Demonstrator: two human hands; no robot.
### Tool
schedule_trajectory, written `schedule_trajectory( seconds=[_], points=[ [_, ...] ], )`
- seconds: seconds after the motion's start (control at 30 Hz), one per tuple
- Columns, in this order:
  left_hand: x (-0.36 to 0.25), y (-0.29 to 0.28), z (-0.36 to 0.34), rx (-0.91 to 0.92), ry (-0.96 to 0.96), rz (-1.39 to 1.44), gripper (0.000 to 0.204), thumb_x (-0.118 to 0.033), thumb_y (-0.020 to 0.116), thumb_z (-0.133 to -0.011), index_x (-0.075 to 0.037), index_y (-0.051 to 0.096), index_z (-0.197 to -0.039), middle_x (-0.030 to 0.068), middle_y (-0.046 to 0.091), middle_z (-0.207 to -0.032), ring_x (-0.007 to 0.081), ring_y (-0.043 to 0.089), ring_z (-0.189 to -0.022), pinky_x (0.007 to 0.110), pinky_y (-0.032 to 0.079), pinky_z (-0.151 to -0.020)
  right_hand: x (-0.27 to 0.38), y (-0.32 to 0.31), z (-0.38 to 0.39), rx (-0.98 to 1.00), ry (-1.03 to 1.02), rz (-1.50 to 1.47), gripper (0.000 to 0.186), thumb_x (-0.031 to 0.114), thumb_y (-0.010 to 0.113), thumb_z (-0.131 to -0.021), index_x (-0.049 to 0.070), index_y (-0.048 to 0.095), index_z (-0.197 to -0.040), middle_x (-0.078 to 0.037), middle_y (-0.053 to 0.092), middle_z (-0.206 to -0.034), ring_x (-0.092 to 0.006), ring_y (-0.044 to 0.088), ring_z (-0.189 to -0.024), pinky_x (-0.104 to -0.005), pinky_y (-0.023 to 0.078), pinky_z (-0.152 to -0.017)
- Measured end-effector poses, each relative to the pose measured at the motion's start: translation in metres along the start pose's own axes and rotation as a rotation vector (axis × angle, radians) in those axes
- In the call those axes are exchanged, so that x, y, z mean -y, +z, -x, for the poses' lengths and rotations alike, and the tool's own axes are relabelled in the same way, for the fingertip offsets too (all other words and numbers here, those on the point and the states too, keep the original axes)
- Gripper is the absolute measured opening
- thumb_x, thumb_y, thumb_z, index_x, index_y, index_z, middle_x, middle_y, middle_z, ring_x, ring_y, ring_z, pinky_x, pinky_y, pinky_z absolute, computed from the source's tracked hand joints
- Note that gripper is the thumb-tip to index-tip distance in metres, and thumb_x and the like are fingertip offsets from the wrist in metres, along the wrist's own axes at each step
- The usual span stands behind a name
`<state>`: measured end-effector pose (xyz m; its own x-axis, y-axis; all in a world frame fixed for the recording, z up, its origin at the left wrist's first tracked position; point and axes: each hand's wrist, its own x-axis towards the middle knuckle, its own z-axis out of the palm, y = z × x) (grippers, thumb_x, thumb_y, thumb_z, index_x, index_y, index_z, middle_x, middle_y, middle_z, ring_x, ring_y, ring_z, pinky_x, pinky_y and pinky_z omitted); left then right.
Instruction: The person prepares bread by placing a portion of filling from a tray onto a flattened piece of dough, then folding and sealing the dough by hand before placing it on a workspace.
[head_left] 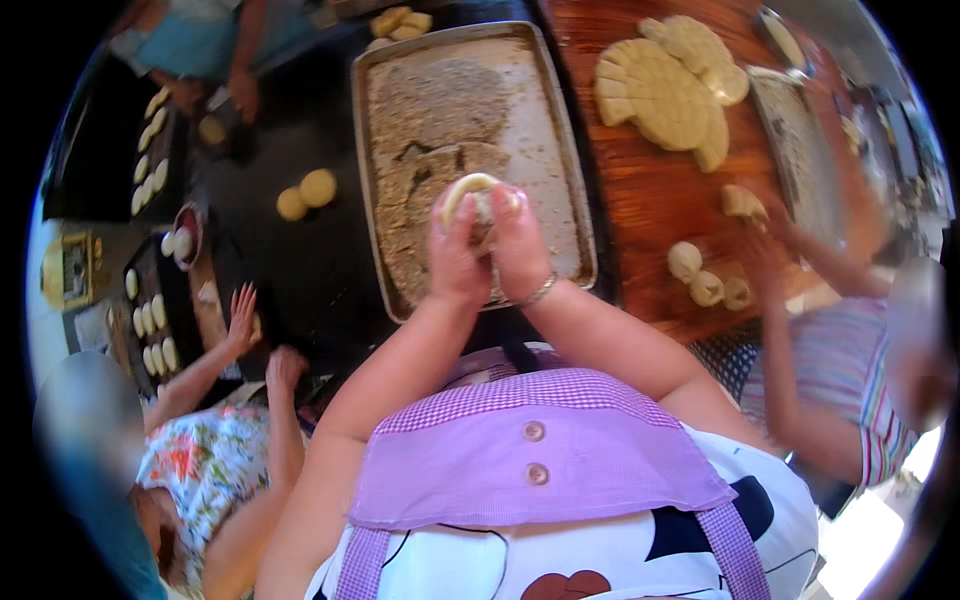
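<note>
Cupped together over a large metal tray [552, 150], my left hand [457, 255] and my right hand [520, 250] are closed around a pale dough piece [465, 185]. A crumbly, light brown filling [483, 212] shows inside the dough between my thumbs. The tray below holds a spread-out layer of similar crumbly mixture [420, 110], thicker along its left side, and my hands hide part of it.
Co-workers stand at left [210, 480], upper left [200, 35] and right [820, 370]. The dark table [290, 270] carries dough rounds [318, 187] and trays of oblong pieces [150, 320]. The wooden table [640, 220] holds cut dough [655, 95] and balls [685, 260].
</note>
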<state>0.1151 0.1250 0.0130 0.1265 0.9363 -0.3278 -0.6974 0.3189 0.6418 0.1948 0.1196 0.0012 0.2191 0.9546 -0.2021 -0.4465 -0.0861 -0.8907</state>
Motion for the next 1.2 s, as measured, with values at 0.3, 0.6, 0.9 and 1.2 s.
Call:
schedule_trajectory(
  seconds=[0.3, 0.6, 0.9, 1.2],
  points=[
    [0.031, -0.007, 0.008, 0.025, 0.174, -0.379, 0.035, -0.019, 0.054, -0.100, -0.006, 0.047, -0.131, 0.0111, 0.059, -0.122, 0.0213, 0.059, -0.108, 0.034, 0.050, -0.094, -0.006, -0.003, 0.017, -0.201, -0.079, 0.130, 0.026, 0.018, 0.052, -0.099, 0.001, 0.056, -0.118, -0.009, 0.063, -0.107, -0.0136, 0.058, -0.098, -0.0282, 0.048, -0.090],
    [0.010, 0.003, -0.015, 0.051, -0.249, 0.113, 0.064, -0.063, 0.039, -0.096, -0.007, 0.058, -0.122, 0.0096, 0.064, -0.120, 0.0235, 0.059, -0.113, 0.040, 0.045, -0.102, 0.011, -0.003, -0.009, -0.087, 0.208, -0.546, 0.040, 0.044, 0.043, -0.103, 0.007, 0.055, -0.111, -0.006, 0.062, -0.099, -0.0156, 0.060, -0.090, -0.0317, 0.052, -0.080],
    [0.030, -0.015, 0.020, 0.069, 0.264, -0.408, 0.033, -0.009, 0.064, -0.091, -0.003, 0.056, -0.123, 0.0065, 0.061, -0.116, 0.0164, 0.057, -0.109, 0.030, 0.043, -0.099, -0.026, -0.038, 0.014, 0.151, 0.127, -0.119, 0.040, 0.034, 0.046, -0.099, 0.004, 0.056, -0.124, -0.009, 0.062, -0.115, -0.0202, 0.060, -0.105, -0.0362, 0.048, -0.094],
    [-0.016, -0.024, 0.045, 0.054, 0.041, 0.023, 0.038, -0.025, 0.063, -0.095, -0.005, 0.054, -0.127, 0.0034, 0.058, -0.119, 0.0129, 0.052, -0.113, 0.028, 0.045, -0.096, 0.034, 0.038, 0.049, -0.024, 0.526, -0.392, 0.050, 0.049, 0.041, -0.101, 0.006, 0.057, -0.121, -0.009, 0.062, -0.119, -0.0218, 0.059, -0.108, -0.0357, 0.048, -0.094]
  ],
)
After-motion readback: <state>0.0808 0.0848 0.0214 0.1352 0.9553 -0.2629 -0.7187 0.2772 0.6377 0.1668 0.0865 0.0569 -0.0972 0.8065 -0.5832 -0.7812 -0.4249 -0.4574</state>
